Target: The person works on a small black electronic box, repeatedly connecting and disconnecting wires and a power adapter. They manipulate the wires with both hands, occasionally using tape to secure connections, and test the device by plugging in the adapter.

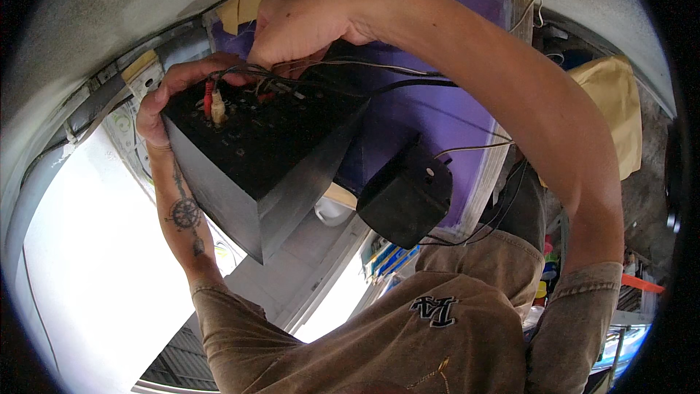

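Observation:
A large black speaker box (219, 168) is tilted in front of me, its dark connector panel (292, 131) facing up. My left hand (164, 95) is wrapped round the box's far left corner, thumb on the side and fingers over the far edge. Bent over the same far edge, my right hand (299, 29) has its fingers curled near the cables; what they pinch is hidden. A red plug (208, 99) and a cream plug (218, 109) stand in sockets on the panel. Several black cables (408, 82) run across it to the right.
A smaller black speaker (405, 197) with a thin wire lies to the right, on a purple panel (456, 113) with a pale frame. Brown paper (612, 109) hangs at the far right. Further off are an orange object (642, 283) and a white rounded item (332, 211).

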`<state>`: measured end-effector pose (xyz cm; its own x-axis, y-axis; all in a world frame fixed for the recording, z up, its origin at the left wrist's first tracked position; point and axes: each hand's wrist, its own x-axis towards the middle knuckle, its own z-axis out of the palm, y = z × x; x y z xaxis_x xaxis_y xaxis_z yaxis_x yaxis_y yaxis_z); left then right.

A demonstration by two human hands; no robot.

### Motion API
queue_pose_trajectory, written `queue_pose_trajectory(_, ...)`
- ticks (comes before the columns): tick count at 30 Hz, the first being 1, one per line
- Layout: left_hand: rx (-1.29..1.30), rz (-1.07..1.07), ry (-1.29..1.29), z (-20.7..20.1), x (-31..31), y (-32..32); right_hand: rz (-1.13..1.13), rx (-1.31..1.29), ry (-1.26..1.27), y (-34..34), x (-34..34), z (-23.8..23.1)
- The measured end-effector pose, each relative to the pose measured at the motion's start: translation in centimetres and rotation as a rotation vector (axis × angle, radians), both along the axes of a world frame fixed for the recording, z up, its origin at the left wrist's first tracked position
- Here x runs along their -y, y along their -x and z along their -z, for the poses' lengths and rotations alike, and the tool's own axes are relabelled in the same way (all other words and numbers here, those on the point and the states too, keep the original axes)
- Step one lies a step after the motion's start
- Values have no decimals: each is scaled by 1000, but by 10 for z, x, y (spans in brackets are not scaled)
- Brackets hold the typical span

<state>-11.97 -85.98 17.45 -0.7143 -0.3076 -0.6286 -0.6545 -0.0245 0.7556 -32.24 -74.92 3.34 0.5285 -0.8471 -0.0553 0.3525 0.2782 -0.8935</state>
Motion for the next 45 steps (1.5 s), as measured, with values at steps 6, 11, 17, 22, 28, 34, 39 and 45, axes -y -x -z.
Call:
queue_pose_trajectory(6,-29,-88,-86,4,-5,-1,35,-54,-70,4,-8,-6)
queue_pose_trajectory(11,-72,20,-195,11,11,-4,31,-67,-87,2,-6,-9)
queue_pose_trajectory(17,-70,75,-232,20,36,-16,70,-49,-95,6,-14,-10)
queue_pose_trajectory(22,-24,125,-191,17,39,-15,96,-41,-94,5,-15,-11)
queue_pose_trajectory(28,-128,227,-212,19,34,2,76,3,-124,1,-11,-10)
queue_pose_trajectory(34,-122,214,-209,10,28,4,135,18,-152,1,-15,-8)
queue_pose_trajectory(39,-133,167,-244,19,34,-2,132,-18,-106,2,-14,-6)
queue_pose_trajectory(45,-53,94,-218,14,33,-10,138,-20,-103,1,-15,-6)
